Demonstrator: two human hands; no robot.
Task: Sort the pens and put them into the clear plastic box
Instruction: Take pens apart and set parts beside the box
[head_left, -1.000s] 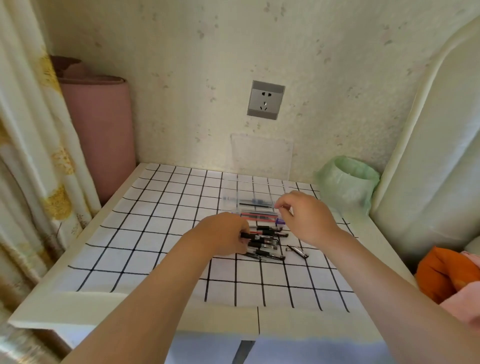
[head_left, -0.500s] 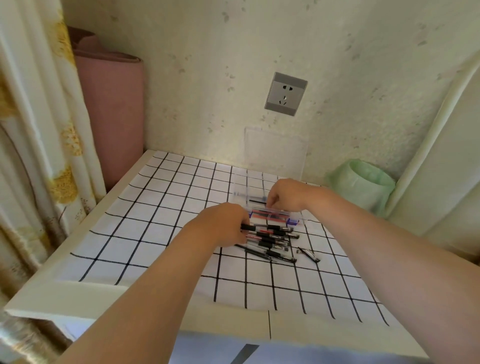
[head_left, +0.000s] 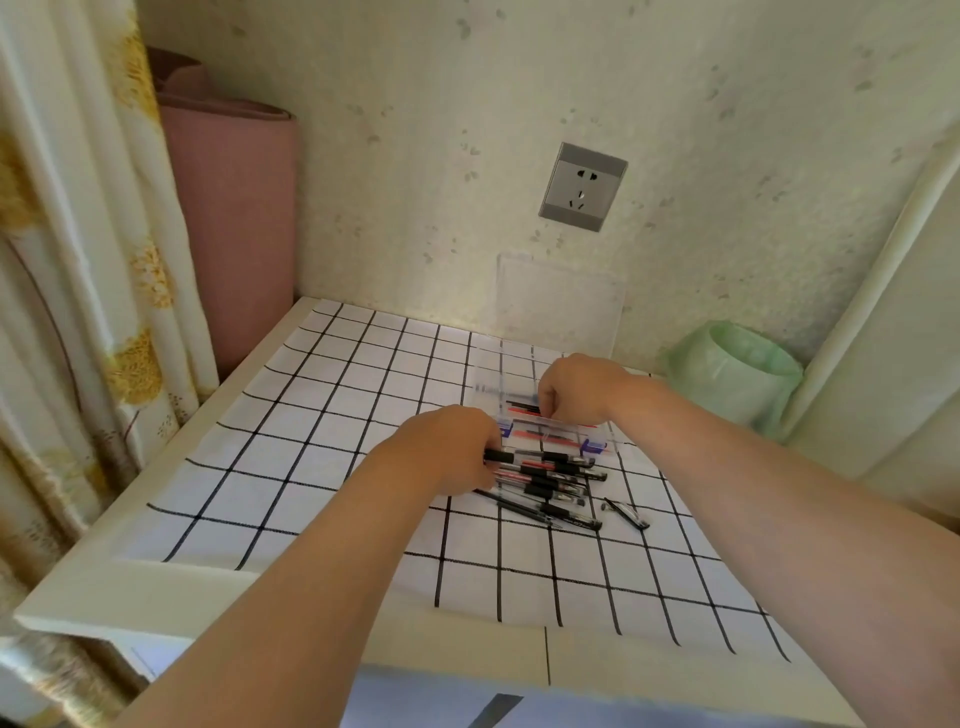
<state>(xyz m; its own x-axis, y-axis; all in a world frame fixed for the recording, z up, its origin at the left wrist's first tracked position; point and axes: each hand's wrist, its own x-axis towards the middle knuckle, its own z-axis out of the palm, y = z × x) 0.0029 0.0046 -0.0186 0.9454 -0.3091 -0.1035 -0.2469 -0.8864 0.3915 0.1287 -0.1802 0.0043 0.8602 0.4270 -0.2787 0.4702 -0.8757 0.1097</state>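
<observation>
A clear plastic box (head_left: 597, 439) with blue clasps stands open on the checked cloth, its lid (head_left: 561, 306) leaning against the wall. Red and black pens lie inside it. In front of it lies a loose pile of several black and red pens (head_left: 550, 486). My left hand (head_left: 447, 449) rests curled on the pile's left end, fingers closed on the ends of some pens. My right hand (head_left: 579, 389) reaches down into the box, fingertips pinched at a pen there. A separate pen cap (head_left: 626, 512) lies to the right of the pile.
A green-lined bin (head_left: 737, 369) stands at the table's back right corner. A pink roll (head_left: 234, 208) and a curtain (head_left: 78, 260) flank the left side. A wall socket (head_left: 582, 187) is above the lid. The table's front edge (head_left: 363, 644) is near me.
My right hand moved from above the box's front edge further back and down into the box. My left hand stayed on the pile. The camera tilted down and closer.
</observation>
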